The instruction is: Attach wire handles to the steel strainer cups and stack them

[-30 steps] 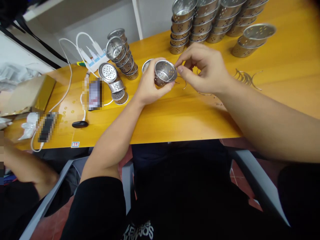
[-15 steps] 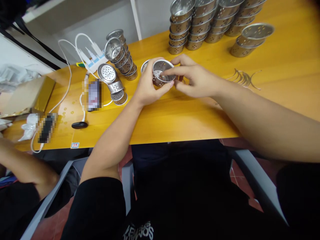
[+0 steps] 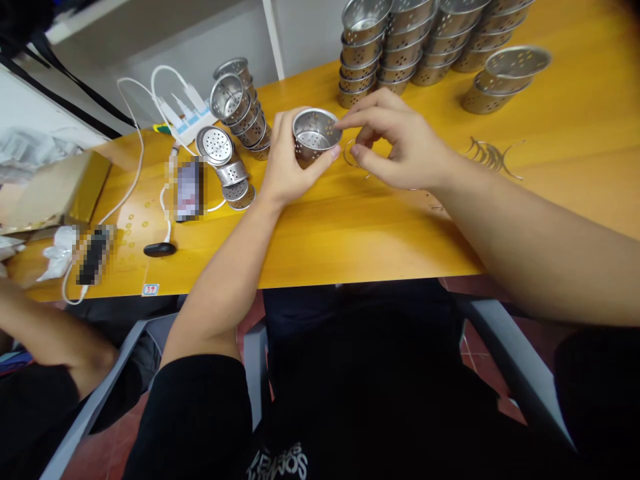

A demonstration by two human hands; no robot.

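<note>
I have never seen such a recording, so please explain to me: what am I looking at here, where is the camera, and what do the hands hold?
The camera sits on a person's head and looks down at their own two bare hands over a yellow table. The left hand holds a small metal cup with holes, its opening facing up. The right hand pinches a thin wire piece at the cup's rim. More such cups stand in stacks at the back, and others lie tipped over on the left. Loose wire pieces lie on the right. Another person's arm shows at the lower left.

Head cam, down, close over table (image 3: pixel 350 227)
</note>
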